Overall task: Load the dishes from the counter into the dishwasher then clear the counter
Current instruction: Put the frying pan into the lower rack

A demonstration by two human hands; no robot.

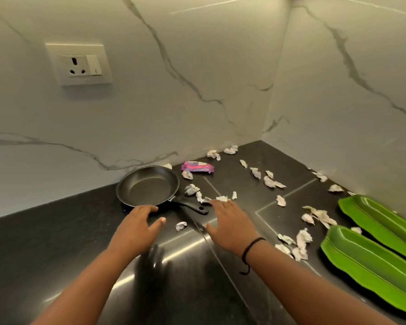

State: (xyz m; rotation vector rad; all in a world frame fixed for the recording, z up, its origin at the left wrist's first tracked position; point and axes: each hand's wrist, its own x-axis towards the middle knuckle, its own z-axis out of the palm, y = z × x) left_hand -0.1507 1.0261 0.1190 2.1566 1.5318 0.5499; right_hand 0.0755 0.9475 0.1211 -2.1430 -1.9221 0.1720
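Note:
A small black frying pan (148, 186) sits on the dark counter (45, 242) near the back wall, its handle (192, 206) pointing right. My left hand (136, 228) hovers just in front of the pan's rim, fingers relaxed and holding nothing. My right hand (232, 224) is spread flat beside the handle's end, fingertips by a few paper scraps (220, 198). Two green leaf-shaped plates (370, 261) (384, 219) lie at the right edge. Several crumpled paper scraps (300, 242) litter the counter.
A pink and purple wrapper (197, 167) lies by the back wall behind the pan. One small foil scrap (181, 225) sits between my hands. Marble walls meet in a corner at the back right; a wall socket (80, 65) is at upper left.

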